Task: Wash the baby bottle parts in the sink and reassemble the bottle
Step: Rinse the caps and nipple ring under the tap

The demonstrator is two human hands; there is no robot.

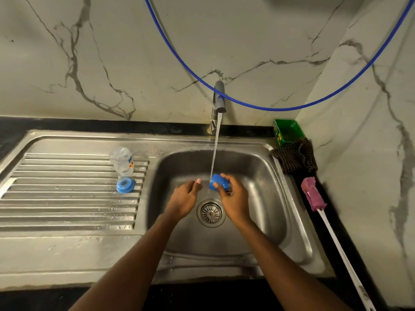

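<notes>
Hidden or unclear:
- The fingers of the right hand (pixel 233 198) cover part of the blue cap (pixel 219 181), so I cannot see inside it.
- The brush (pixel 312 194) on the worktop at the right has a handle that runs off the lower right edge.
- I cannot make out the contents of the green box (pixel 288 131) at the upper right.
- I cannot tell whether a teat sits in the blue ring (pixel 125 185).

Sink (pixel 258 176): the tap (pixel 219 97) is running, and its stream lands on the cap at frame centre. The right hand grips the cap. The left hand (pixel 183 198) is just beside it, loosely curled and holding nothing visible.

Drainboard (pixel 67 198), left of centre: the clear bottle (pixel 122 161) stands inverted, with the ring just below it in the frame.
</notes>
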